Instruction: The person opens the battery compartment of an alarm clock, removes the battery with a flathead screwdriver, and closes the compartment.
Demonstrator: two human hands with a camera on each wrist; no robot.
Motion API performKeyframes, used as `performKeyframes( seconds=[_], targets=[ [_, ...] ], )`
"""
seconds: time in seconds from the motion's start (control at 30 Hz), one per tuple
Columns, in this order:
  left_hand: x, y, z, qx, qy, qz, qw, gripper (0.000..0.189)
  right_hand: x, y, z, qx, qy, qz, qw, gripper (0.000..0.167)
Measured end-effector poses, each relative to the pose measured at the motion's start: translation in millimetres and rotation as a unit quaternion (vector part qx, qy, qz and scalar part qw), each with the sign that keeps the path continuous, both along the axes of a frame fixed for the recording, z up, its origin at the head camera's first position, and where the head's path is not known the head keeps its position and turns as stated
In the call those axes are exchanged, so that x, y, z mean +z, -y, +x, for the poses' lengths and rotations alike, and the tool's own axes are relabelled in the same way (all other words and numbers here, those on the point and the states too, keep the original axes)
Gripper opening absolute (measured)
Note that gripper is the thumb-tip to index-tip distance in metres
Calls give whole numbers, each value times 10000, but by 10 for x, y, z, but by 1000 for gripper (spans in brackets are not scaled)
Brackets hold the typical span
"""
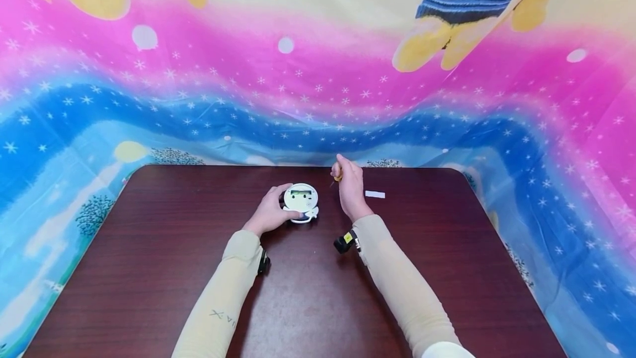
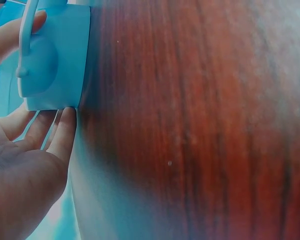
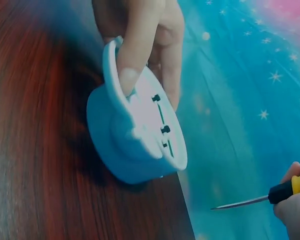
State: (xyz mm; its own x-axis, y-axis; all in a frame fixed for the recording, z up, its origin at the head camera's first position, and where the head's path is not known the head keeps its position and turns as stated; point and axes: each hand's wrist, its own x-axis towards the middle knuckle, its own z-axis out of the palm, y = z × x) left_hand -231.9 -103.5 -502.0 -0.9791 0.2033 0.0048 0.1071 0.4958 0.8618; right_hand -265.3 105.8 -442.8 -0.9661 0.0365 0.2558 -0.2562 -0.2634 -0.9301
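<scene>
A white round plastic device [image 1: 301, 196] with a curved handle stands on the dark wooden table [image 1: 298, 291]. Its upper face has a long slot with a strip of green and several small black parts. My left hand [image 1: 270, 210] grips it from the left, the thumb over the handle side and the fingers along its wall. In the right wrist view, the thumb presses near the slotted face of the device [image 3: 125, 120]. Up and to the right, my right hand [image 1: 350, 184] holds a screwdriver [image 3: 285, 192] with a yellow and black handle. Its thin metal shaft points toward the device, apart from it.
A small white strip [image 1: 375, 194] lies on the table just right of my right hand. Behind the table's far edge hangs a patterned cloth [image 1: 278, 98] in pink and blue, which also runs down both sides.
</scene>
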Motion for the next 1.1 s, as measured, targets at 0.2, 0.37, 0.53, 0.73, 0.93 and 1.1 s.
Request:
performKeyframes(
  seconds=[0.2,0.37,0.53,0.73,0.93,1.1],
  targets=[
    [1,2,1,7,63,-23,10000,86,24,45,-24,233,-55,-470,9986,47],
    [-4,3,-3,21,52,-26,10000,86,36,98,-43,316,36,-539,9980,48],
    [-14,-1,-15,25,-53,-45,10000,86,28,156,-64,489,119,-684,9964,52],
    [-24,-1,-30,51,-73,-47,9999,87,3,239,-87,620,73,-716,9955,52],
    [-12,-10,-18,88,50,-23,9999,87,-14,301,-88,501,135,-556,9971,52],
    [-9,-6,-4,90,61,-6,9999,87,-22,340,-88,458,225,-446,9977,52]
  ],
)
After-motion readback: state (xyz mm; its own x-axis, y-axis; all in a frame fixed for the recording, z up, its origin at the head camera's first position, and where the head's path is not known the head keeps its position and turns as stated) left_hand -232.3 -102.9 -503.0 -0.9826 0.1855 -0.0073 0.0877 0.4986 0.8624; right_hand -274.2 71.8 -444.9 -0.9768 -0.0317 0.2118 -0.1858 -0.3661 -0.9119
